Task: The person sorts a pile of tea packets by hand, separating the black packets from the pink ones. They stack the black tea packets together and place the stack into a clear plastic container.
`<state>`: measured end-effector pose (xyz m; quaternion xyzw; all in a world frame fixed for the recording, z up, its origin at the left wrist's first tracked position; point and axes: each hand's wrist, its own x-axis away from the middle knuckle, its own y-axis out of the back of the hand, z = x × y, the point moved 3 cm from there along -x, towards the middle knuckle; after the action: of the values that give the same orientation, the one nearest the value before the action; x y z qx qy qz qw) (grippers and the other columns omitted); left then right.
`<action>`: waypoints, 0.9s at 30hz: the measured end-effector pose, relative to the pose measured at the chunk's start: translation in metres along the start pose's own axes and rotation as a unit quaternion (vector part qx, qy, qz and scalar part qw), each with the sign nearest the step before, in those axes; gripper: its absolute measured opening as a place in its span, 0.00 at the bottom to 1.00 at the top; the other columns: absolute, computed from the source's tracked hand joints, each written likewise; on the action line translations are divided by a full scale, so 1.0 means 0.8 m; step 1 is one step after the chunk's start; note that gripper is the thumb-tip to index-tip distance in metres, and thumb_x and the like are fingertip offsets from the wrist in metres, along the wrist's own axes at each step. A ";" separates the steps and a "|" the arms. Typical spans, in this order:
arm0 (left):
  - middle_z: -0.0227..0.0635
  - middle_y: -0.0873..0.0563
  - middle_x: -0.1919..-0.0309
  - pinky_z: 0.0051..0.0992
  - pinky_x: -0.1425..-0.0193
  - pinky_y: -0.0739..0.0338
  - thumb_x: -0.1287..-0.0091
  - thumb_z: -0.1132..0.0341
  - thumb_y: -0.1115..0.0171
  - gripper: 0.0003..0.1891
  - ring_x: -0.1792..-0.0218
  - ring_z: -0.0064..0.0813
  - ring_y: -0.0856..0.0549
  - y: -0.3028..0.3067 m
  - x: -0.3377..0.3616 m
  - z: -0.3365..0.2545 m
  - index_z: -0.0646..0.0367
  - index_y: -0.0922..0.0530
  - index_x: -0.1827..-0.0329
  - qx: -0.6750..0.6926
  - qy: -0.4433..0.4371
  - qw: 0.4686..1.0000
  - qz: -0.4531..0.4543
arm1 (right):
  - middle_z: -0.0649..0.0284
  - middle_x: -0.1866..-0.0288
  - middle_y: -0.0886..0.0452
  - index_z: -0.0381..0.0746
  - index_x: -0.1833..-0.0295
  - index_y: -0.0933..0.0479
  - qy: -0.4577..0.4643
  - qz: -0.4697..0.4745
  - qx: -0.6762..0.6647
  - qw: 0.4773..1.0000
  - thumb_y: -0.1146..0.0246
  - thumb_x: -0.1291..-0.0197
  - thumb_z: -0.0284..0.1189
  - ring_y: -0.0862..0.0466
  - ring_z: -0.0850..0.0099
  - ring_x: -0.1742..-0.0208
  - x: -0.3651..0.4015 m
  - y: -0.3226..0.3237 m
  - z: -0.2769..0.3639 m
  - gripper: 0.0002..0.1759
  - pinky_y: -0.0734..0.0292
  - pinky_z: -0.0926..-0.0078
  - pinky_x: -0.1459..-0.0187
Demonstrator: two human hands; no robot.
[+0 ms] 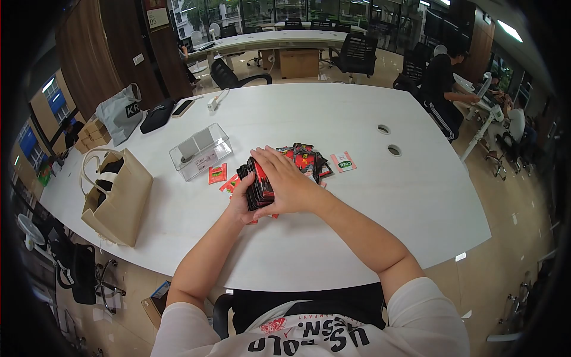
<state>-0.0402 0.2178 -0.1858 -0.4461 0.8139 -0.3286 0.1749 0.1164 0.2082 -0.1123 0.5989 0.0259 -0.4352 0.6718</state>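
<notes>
A clear box (198, 166) sits on the white table (386, 208). Just off its near right corner lies a flat red packet (217, 173); more red packets (229, 184) show between the box and the left hand (239, 202), partly hidden by it. To the right of the box, past the right hand (292, 185), is a loose pile of dark packets (305, 159), its near side blocked from sight by that hand. Farther right of the box lies a white-and-red packet (343, 162). Left of the box, and nearer the person, stands a cream handbag (122, 205); beyond the box are a black pouch (157, 115), a phone (183, 107) and a white plug (212, 105).

The stack of black packets (259, 189) is to the right of the box and nearer the person — clasped between both hands, the left around its left and near side, the right spread over its right side. Its visible long axis runs away from the person, the far end leaning slightly left — toward the box.
</notes>
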 end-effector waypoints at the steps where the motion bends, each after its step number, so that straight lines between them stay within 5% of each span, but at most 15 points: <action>1: 0.43 0.10 0.45 0.47 0.59 0.08 0.29 0.38 0.36 0.34 0.52 0.44 0.08 0.000 -0.001 0.001 0.49 0.25 0.27 0.005 0.004 1.000 0.004 | 0.41 0.16 0.41 0.36 0.13 0.52 -0.006 0.010 -0.017 1.000 0.13 0.60 0.57 0.42 0.40 0.15 0.000 0.002 -0.001 0.78 0.42 0.46 0.17; 11: 0.42 0.11 0.44 0.47 0.61 0.10 0.31 0.40 0.34 0.34 0.50 0.43 0.09 0.008 -0.005 0.008 0.48 0.25 0.27 0.022 0.024 0.999 -0.003 | 0.44 0.23 0.34 0.40 0.11 0.57 -0.040 0.070 -0.056 0.995 0.09 0.67 0.51 0.30 0.47 0.24 -0.005 0.022 0.001 0.84 0.34 0.49 0.24; 20: 0.40 0.10 0.43 0.46 0.53 0.08 0.29 0.42 0.35 0.32 0.47 0.40 0.08 0.012 -0.002 0.006 0.49 0.25 0.27 0.003 0.025 1.000 0.006 | 0.49 0.31 0.28 0.45 0.11 0.53 -0.037 0.094 -0.047 0.994 0.11 0.63 0.42 0.27 0.49 0.28 -0.008 0.025 0.015 0.77 0.31 0.51 0.27; 27: 0.39 0.10 0.42 0.41 0.49 0.08 0.26 0.43 0.37 0.30 0.47 0.38 0.08 0.004 0.001 0.002 0.48 0.26 0.26 0.017 0.011 1.000 0.017 | 0.48 0.32 0.27 0.46 0.11 0.52 -0.012 0.070 -0.043 0.997 0.11 0.62 0.46 0.24 0.48 0.31 -0.008 0.026 0.013 0.76 0.30 0.50 0.29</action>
<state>-0.0416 0.2182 -0.1889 -0.4258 0.8173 -0.3444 0.1794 0.1203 0.2013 -0.0900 0.5641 -0.0054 -0.3926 0.7264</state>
